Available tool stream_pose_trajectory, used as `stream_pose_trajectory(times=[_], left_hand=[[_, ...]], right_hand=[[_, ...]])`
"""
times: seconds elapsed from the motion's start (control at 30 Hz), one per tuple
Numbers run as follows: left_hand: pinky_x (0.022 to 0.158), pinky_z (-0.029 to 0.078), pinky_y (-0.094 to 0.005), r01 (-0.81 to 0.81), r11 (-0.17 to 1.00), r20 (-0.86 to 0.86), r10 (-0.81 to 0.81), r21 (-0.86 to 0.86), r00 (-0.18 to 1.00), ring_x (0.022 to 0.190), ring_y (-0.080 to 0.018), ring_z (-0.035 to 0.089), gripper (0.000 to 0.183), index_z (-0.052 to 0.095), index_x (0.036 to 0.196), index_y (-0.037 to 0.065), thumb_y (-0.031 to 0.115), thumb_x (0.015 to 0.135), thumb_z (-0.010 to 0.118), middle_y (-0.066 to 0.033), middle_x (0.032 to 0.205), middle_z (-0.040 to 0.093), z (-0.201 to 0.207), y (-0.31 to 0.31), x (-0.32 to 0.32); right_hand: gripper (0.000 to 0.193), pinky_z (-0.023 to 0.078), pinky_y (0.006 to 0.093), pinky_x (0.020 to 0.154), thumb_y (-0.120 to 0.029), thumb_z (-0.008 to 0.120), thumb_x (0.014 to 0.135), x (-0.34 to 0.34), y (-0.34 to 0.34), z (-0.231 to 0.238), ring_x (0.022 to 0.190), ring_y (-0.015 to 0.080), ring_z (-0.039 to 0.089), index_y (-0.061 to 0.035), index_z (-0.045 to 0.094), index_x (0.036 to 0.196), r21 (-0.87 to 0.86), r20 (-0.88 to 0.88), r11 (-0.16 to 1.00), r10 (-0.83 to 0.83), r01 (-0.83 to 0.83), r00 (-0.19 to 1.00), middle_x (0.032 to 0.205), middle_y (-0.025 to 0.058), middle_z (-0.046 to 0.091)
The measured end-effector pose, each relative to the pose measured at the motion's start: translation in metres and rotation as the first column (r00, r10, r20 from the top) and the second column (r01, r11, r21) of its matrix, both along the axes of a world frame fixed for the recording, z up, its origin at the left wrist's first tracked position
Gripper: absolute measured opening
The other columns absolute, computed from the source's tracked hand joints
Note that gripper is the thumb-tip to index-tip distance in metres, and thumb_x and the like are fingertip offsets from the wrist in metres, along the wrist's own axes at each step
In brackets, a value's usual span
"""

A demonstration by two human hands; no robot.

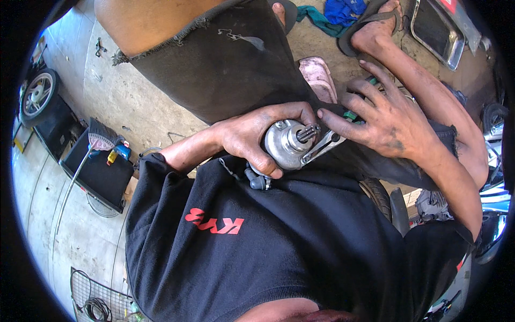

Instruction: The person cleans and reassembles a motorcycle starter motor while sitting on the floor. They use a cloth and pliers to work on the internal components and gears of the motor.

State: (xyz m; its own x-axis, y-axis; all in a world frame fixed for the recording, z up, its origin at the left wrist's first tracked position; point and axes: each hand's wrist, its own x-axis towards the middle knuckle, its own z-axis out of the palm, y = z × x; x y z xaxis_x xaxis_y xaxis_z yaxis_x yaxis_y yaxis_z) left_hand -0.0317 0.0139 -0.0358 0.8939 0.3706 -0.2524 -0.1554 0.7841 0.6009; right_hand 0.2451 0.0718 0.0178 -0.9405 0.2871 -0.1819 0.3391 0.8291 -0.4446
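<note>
A small silver cylindrical metal motor with a splined shaft [288, 144] is held out of any machine, over the lap of the seated person and close against a black T-shirt with a red print [225, 252]. The left hand [252, 137] is clenched around the motor's body, with the shaft end turned toward the right. The right hand [383, 121] is laid with its fingertips at the shaft, and a green-handled tool [351, 114] appears to be gripped under its fingers; how firmly cannot be told. A flat silver wrench-like bar [322, 147] is seen against the motor's front flange. A dark cable plug [257, 181] hangs loose below the motor. Judged from this, removal of the motor is done, while work on its shaft end is under way and refitting is left. A black mat with small tools [99, 169] lies on the concrete floor [107, 96], well apart.
</note>
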Motion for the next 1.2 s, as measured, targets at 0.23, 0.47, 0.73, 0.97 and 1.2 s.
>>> stream_pose_trajectory(times=[0.23, 0.47, 0.73, 0.97, 1.2], left_hand=[[0.083, 0.056, -0.0357, 0.085, 0.977, 0.096, -0.067, -0.196, 0.993, 0.095, -0.0239, 0.068, 0.076, 0.044, 0.118, 0.003, 0.01, 0.057, 0.09, -0.0173, 0.109, 0.065, 0.0, 0.002, -0.002], [0.082, 0.056, -0.0375, 0.109, 0.941, 0.162, -0.059, -0.321, 0.985, 0.095, -0.0264, 0.068, 0.08, 0.042, 0.12, 0.002, 0.009, 0.056, 0.09, -0.0193, 0.108, 0.065, 0.002, 0.004, -0.001], [0.086, 0.051, -0.0352, 0.129, 0.972, 0.13, -0.104, -0.198, 0.986, 0.102, -0.0227, 0.062, 0.081, 0.046, 0.121, 0.001, 0.016, 0.055, 0.09, -0.0152, 0.113, 0.06, -0.005, 0.003, -0.003], [0.086, 0.049, -0.0337, 0.056, 0.995, 0.096, -0.064, 0.083, 0.993, 0.101, -0.0212, 0.059, 0.079, 0.047, 0.12, 0.003, 0.02, 0.058, 0.091, -0.0133, 0.113, 0.057, -0.014, -0.005, -0.002], [0.08, 0.05, -0.0347, -0.115, 0.991, 0.049, 0.118, -0.072, 0.992, 0.094, -0.0243, 0.062, 0.072, 0.041, 0.119, 0.006, 0.014, 0.064, 0.087, -0.0204, 0.109, 0.058, -0.011, -0.011, -0.002]], right_hand=[[0.04, 0.044, 0.0549, 0.109, -0.025, 0.057, 0.085, -0.01, 0.004, -0.009, 0.114, 0.0239, 0.058, -0.0241, 0.056, 0.124, 0.064, -0.12, 0.998, 0.037, -0.03, 0.992, 0.112, 0.0046, 0.058], [0.034, 0.044, 0.0568, 0.108, -0.025, 0.056, 0.084, -0.01, -0.003, -0.019, 0.112, 0.024, 0.058, -0.0192, 0.055, 0.118, 0.071, -0.21, 0.997, 0.006, 0.009, 0.978, 0.107, 0.0056, 0.056], [0.028, 0.053, 0.0451, 0.088, -0.028, 0.058, 0.083, -0.008, -0.012, -0.015, 0.103, 0.0249, 0.059, -0.0193, 0.058, 0.11, -0.032, -0.132, 0.999, 0.036, -0.041, 0.991, 0.098, 0.0051, 0.054], [0.029, 0.052, 0.0418, 0.075, -0.023, 0.057, 0.085, 0.002, -0.037, -0.002, 0.094, 0.0263, 0.058, -0.0153, 0.059, 0.113, -0.224, 0.001, 0.973, -0.06, 0.058, 0.998, 0.094, 0.0084, 0.053], [0.032, 0.052, 0.0451, 0.078, -0.015, 0.057, 0.084, 0.002, -0.064, 0.015, 0.092, 0.0326, 0.059, -0.0083, 0.058, 0.116, -0.296, 0.12, 0.898, -0.302, 0.324, 0.946, 0.098, 0.014, 0.056]])
